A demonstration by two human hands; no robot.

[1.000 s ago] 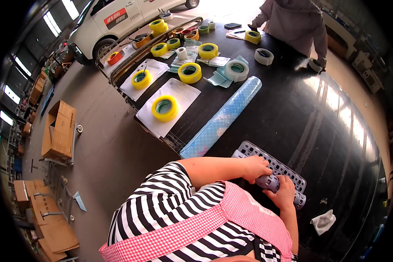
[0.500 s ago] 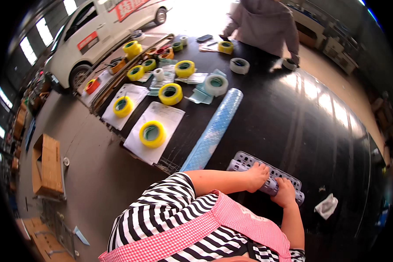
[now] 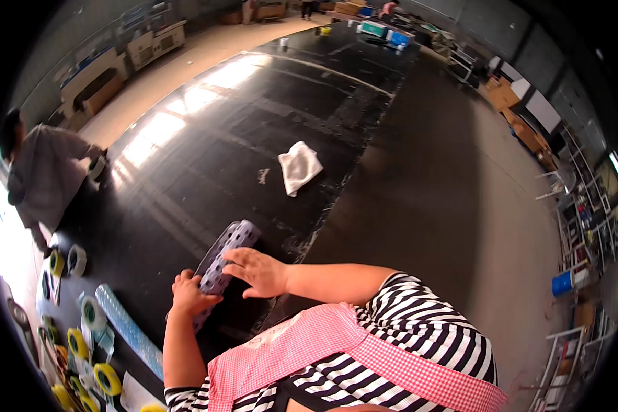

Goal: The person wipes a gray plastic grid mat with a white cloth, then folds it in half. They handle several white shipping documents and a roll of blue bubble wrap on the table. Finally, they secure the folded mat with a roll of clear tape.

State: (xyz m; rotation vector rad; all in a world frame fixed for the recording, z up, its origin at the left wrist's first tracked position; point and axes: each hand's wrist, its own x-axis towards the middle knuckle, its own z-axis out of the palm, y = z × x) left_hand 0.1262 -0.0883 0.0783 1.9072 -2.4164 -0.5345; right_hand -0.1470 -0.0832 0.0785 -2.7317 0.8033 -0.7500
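Left hand (image 3: 193, 295) spans perforated mat (image 3: 237, 238), thumb and fingers apart; whether it clasps is hard to see. Right hand (image 3: 259, 270) loose, fingers laid on rolled part. Mat, purple-grey, lies near table's (image 3: 220, 154) near long edge, long axis roughly along that edge, one end toward white cloth (image 3: 300, 168). Blue wrapped roll (image 3: 127, 324) near mat's other end, yellow tape rolls (image 3: 115, 379) beyond it. Cloth farther along same edge. Co-worker (image 3: 48, 168) at opposite edge, near left corner. Green box (image 3: 373, 28), blue box (image 3: 397, 37) at far end, contents too small to make out.
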